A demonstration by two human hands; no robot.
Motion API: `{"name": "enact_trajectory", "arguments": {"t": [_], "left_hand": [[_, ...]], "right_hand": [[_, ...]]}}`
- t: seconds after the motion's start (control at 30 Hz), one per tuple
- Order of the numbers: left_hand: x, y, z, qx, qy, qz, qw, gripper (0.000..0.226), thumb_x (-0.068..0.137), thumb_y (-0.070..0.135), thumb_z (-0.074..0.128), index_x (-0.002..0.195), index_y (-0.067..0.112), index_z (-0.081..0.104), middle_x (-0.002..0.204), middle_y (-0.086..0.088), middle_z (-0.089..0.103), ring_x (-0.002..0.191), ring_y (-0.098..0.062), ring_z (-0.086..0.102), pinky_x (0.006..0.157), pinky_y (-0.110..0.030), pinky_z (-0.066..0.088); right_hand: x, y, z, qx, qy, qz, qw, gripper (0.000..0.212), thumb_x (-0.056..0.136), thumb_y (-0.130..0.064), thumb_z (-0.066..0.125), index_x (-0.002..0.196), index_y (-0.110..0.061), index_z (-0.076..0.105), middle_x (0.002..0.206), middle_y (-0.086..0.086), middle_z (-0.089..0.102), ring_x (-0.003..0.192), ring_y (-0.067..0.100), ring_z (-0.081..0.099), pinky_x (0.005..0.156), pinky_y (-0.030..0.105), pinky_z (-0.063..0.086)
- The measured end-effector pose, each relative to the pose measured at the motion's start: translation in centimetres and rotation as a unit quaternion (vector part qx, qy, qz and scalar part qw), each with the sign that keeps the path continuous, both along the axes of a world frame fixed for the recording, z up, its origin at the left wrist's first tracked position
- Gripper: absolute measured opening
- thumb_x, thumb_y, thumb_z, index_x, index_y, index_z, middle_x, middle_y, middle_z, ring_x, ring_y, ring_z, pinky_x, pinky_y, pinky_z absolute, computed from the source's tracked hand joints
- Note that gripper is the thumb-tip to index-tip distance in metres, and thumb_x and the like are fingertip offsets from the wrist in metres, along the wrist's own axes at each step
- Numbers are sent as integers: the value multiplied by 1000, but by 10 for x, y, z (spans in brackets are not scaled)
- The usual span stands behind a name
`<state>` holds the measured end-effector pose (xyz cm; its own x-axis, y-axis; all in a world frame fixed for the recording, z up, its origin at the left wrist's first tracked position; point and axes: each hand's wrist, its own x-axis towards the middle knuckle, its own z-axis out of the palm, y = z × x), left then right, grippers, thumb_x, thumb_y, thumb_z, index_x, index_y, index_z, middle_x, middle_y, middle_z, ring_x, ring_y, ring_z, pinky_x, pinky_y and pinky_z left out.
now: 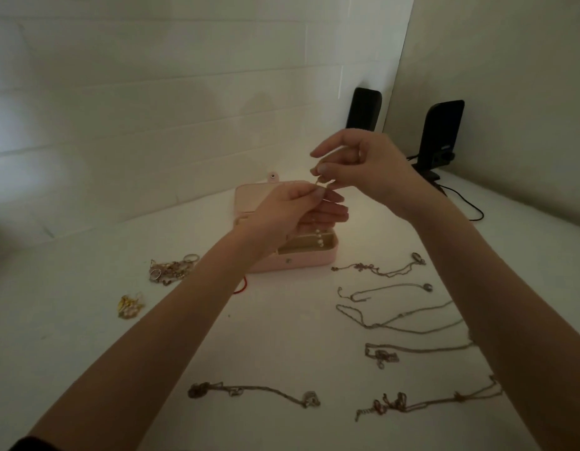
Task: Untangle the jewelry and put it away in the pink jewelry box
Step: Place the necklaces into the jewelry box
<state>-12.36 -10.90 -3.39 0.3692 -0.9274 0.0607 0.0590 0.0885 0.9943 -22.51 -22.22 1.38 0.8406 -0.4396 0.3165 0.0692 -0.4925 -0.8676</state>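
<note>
The pink jewelry box (301,260) stands open at the middle of the white table, its lid (249,196) laid back. Both hands are raised above it. My left hand (298,209) pinches the top of a small pearl chain (318,237), which hangs down over the box's beige inside. My right hand (360,167) pinches the same piece at its upper end, right beside the left fingertips. A tangled heap of rings and chains (170,270) lies left of the box. Several separated necklaces (399,315) lie spread out on the right.
A gold and pearl piece (130,306) sits at the left. A red cord (241,286) shows under my left forearm. Two more chains (253,393) (428,402) lie near the front. Two black speakers (363,109) (440,135) with a cable stand at the back right corner.
</note>
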Motion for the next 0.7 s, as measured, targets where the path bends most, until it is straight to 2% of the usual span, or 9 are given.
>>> {"name": "enact_trajectory", "arguments": {"t": [0.07, 0.13, 0.23, 0.3, 0.4, 0.53, 0.7], "left_hand": [[0, 3, 3, -5, 79, -3, 997, 29, 100, 12, 37, 81, 5, 59, 62, -3, 66, 57, -14, 64, 61, -26, 57], [1, 2, 6, -38, 180, -2, 983, 29, 98, 11, 35, 73, 9, 50, 50, 1, 48, 42, -8, 43, 44, -20, 43], [6, 1, 10, -101, 287, -1, 953, 29, 97, 12, 32, 71, 11, 45, 47, 4, 35, 39, -6, 30, 39, -18, 31], [10, 0, 9, -123, 294, 10, 948, 30, 99, 16, 30, 73, 11, 44, 46, 5, 35, 38, -5, 30, 38, -17, 29], [14, -2, 4, -140, 285, 27, 948, 32, 100, 15, 28, 74, 11, 45, 46, 6, 35, 38, -4, 30, 39, -17, 30], [17, -1, 2, -135, 226, 70, 962, 31, 100, 12, 28, 77, 8, 49, 47, 6, 35, 39, -5, 30, 41, -17, 31], [36, 5, -2, -127, 188, 167, 959, 36, 103, 21, 28, 83, 7, 54, 45, 7, 33, 39, -4, 29, 48, -19, 36]], "right_hand": [[1, 0, -3, -10, 37, -15, 999, 21, 86, -11, 66, 107, -8, 64, 91, 6, 74, 88, 18, 69, 75, 25, 55], [3, 2, -10, 18, 78, -19, 997, 25, 90, -24, 61, 112, -11, 62, 95, 4, 73, 87, 16, 70, 74, 26, 56], [2, 11, -26, 144, 172, 37, 974, 36, 96, -40, 47, 114, -12, 61, 105, 6, 71, 90, 20, 71, 75, 31, 59], [1, 17, -40, 231, 197, 106, 947, 42, 97, -41, 42, 114, -8, 62, 108, 11, 71, 96, 28, 69, 81, 36, 58], [1, 22, -54, 309, 154, 159, 925, 43, 95, -31, 47, 118, 4, 59, 111, 22, 67, 96, 29, 69, 78, 30, 58], [4, 22, -58, 274, 134, 130, 944, 24, 89, -14, 58, 107, 1, 66, 96, 18, 72, 81, 19, 72, 68, 23, 58], [-9, 7, -56, 220, 121, 65, 966, 20, 90, -10, 57, 105, 2, 66, 93, 19, 72, 75, 20, 71, 68, 24, 59]]}}
